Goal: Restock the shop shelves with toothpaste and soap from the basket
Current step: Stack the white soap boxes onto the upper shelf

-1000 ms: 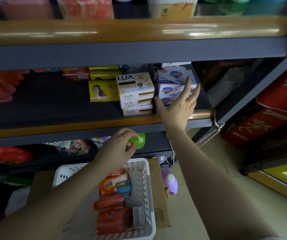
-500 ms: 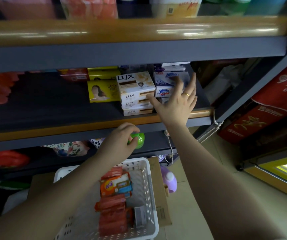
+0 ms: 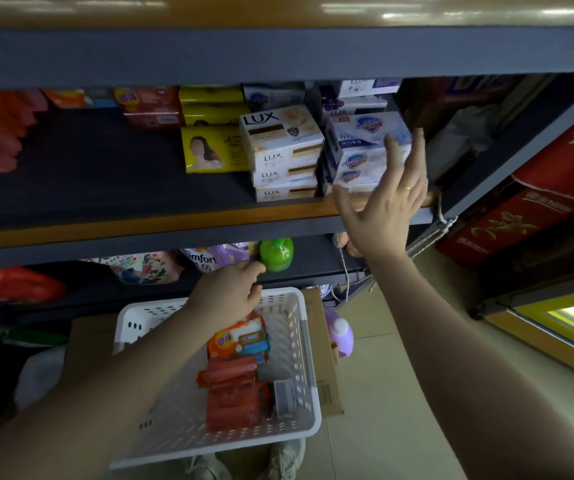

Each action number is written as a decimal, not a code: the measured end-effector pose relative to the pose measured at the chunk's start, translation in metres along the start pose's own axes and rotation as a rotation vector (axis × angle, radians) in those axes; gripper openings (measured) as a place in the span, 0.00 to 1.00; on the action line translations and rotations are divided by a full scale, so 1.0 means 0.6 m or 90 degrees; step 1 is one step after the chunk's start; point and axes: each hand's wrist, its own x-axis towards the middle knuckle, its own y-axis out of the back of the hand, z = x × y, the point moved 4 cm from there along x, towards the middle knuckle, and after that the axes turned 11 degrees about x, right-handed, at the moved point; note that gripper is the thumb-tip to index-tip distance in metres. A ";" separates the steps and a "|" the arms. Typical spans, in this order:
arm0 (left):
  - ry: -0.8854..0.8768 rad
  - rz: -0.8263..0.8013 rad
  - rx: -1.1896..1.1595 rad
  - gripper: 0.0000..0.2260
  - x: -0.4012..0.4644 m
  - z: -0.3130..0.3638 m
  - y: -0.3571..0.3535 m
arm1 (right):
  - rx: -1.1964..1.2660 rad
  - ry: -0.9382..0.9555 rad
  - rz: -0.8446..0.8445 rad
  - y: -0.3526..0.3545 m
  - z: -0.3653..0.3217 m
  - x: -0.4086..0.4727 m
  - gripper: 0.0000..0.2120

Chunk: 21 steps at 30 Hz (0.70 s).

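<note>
A white perforated basket (image 3: 299, 358) stands below the shelves and holds orange and red soap packs (image 3: 238, 341) and a small grey box (image 3: 283, 398). My left hand (image 3: 226, 297) hovers over the basket's far end with fingers loosely curled, holding nothing. My right hand (image 3: 382, 206) is spread open in front of the stack of white-and-blue soap boxes (image 3: 365, 147) on the middle shelf (image 3: 140, 226). White LUX soap boxes (image 3: 280, 150) are stacked to their left.
Yellow soap packs (image 3: 214, 150) and red packs (image 3: 150, 105) sit further left on the middle shelf. A green bottle (image 3: 276, 254) and a purple Comfort pouch (image 3: 209, 261) stand on the lower shelf. A purple bottle (image 3: 339, 336) stands on the floor, red cartons (image 3: 520, 216) to the right.
My left hand has dropped from the green bottle toward the basket. My right hand has drawn back slightly from the white-and-blue soap boxes, still spread.
</note>
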 end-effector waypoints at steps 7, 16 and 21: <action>-0.026 -0.201 0.146 0.17 -0.073 -0.049 -0.131 | 0.058 -0.033 -0.677 -0.050 -0.035 -0.320 0.15; -0.055 -0.290 0.116 0.32 -0.158 -0.082 -0.264 | -0.179 -0.265 -0.888 -0.143 0.012 -0.510 0.14; -0.063 -0.264 0.096 0.33 -0.155 -0.090 -0.274 | -0.291 -0.294 -0.874 -0.161 0.032 -0.538 0.15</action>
